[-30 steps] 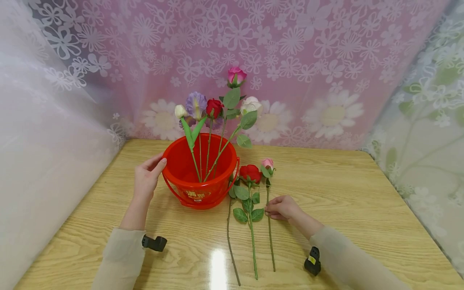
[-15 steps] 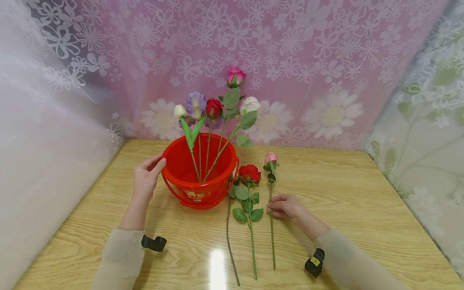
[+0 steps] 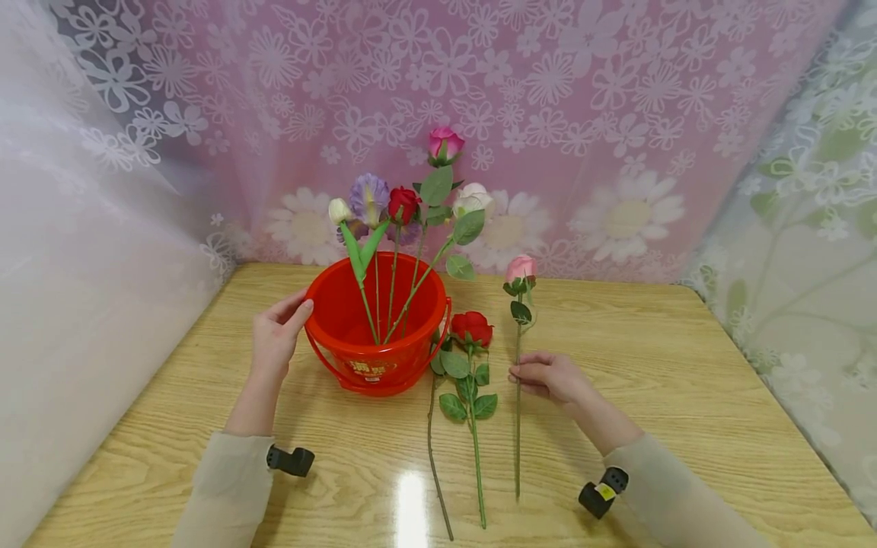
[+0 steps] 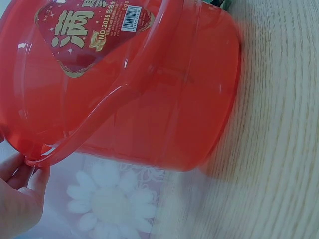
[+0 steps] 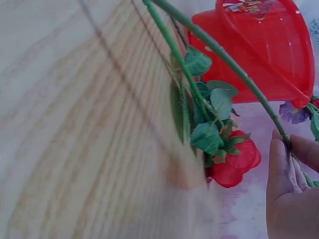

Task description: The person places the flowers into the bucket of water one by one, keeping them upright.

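Note:
A red bucket (image 3: 342, 320) stands on the table, and my left hand (image 3: 279, 331) grips its rim at the left, thumb on the near side. Inside lean several artificial flowers: a white tulip (image 3: 339, 211), a purple iris (image 3: 370, 196), a red rose (image 3: 403, 205), a bright pink rose (image 3: 446, 144) and a white flower (image 3: 473, 199). My right hand (image 3: 558, 378) pinches the stem of a light pink rose (image 3: 521, 268), held nearly upright, right of the bucket. In the right wrist view its green stem (image 5: 234, 65) runs between thumb and fingers; the bloom is out of that view.
A large red flower (image 3: 473, 327) with green leaves lies on the wooden table (image 3: 637, 358) right of the bucket. Beside it lies another stem (image 3: 433, 457), its bloom partly hidden behind the bucket's handle. A patterned pink curtain (image 3: 582, 137) hangs at the back.
My right hand has lifted the light pink rose off the table and moved it slightly right and up, its bloom rising. The left hand and bucket have stayed in place.

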A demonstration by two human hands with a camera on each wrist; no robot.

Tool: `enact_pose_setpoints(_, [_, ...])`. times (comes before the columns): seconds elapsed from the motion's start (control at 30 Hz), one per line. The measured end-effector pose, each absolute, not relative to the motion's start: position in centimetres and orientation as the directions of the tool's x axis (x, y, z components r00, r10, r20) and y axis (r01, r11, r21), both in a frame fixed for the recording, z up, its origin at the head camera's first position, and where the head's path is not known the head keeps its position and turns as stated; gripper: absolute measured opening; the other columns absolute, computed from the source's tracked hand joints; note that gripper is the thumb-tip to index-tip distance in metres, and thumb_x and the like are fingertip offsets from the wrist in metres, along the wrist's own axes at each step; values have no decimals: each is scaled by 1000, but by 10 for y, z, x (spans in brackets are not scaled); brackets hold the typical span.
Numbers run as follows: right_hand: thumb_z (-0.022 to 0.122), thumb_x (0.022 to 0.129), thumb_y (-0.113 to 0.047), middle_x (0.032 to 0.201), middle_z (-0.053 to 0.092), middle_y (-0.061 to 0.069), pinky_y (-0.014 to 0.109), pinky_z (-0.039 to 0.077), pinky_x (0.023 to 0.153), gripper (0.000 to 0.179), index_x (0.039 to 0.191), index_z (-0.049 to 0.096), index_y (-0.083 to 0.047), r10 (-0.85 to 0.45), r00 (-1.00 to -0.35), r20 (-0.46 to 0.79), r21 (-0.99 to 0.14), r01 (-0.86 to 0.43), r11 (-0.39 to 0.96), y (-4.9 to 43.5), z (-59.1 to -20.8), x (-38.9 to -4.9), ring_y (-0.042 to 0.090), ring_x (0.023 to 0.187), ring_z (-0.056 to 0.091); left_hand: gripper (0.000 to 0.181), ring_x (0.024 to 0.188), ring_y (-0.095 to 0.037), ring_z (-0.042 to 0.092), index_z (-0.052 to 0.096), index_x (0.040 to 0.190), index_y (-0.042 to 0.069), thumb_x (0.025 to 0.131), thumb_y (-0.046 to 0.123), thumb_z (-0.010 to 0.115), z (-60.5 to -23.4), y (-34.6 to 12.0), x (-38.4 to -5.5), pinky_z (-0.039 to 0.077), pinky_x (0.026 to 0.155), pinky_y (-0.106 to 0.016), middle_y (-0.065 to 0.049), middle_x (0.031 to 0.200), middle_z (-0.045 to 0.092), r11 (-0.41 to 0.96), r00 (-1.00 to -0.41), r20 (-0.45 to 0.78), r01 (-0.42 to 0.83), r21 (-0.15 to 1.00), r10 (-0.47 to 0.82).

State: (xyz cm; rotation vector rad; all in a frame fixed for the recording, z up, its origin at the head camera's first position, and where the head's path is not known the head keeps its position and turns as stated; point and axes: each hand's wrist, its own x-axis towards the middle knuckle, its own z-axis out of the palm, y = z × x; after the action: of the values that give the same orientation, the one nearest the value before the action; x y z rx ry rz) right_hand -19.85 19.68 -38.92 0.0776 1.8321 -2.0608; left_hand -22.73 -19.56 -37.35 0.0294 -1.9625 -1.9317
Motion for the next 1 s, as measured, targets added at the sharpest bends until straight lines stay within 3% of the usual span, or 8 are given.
enact_pose_setpoints(0.47, [52, 85, 5, 77, 65, 2, 21, 51, 66, 16, 81, 61, -8, -261, -946, -194, -965, 233, -124, 197, -354, -201, 12, 75, 64, 37, 86, -9, 57, 57, 114, -6, 84, 15, 62, -372, -196, -227, 47, 73, -16, 5, 95, 61, 53, -928, 252, 247, 967, -274])
enact_pose_setpoints(1.0, [56, 84, 3, 82, 61, 1, 23, 50, 72, 15, 85, 62, -11, -215, -975, -61, -989, 87, -117, 176, -299, -213, 12, 76, 62, 39, 85, -9, 57, 57, 114, -6, 83, 16, 63, -374, -196, -228, 47, 72, -16, 8, 92, 61, 65, -925, 252, 243, 968, -283])
